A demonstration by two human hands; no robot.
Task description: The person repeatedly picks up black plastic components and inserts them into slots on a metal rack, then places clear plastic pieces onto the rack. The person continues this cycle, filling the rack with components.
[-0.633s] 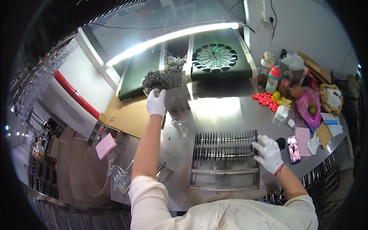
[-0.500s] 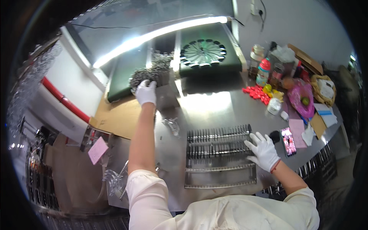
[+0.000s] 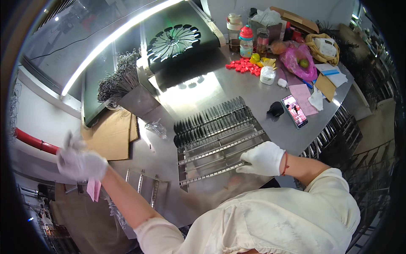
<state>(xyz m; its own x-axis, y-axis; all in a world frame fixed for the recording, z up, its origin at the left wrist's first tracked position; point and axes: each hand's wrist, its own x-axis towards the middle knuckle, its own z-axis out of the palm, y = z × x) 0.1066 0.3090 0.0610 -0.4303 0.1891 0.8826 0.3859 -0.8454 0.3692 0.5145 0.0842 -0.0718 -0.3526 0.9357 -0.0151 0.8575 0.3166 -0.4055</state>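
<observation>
My left hand (image 3: 80, 161), in a white glove, is raised at the left beyond the cardboard. Its fingers are smeared by motion, so whether they hold anything cannot be made out. My right hand (image 3: 264, 160), also gloved, grips the near right edge of a flat metal rack (image 3: 224, 169) with notched bars. Dark, blade-shaped pieces (image 3: 213, 120) stand in a close row across the rack's far part; its near bars are bare. Left of the rack, a metal box (image 3: 139, 101) holds a dense bundle of thin wire-like pieces (image 3: 120, 78).
Brown cardboard (image 3: 108, 135) and a clear plastic bag (image 3: 156, 129) lie left. Another notched frame (image 3: 144, 184) rests near my left forearm. Behind, dark pieces form a ring (image 3: 173, 40) on a green-black surface. Bottles (image 3: 246, 40), red pieces (image 3: 243, 66) and a phone (image 3: 294, 111) are right.
My left hand has left the wire bundle and swung left and nearer. My right hand has gone from the rack's right side to its near edge. The view has turned.
</observation>
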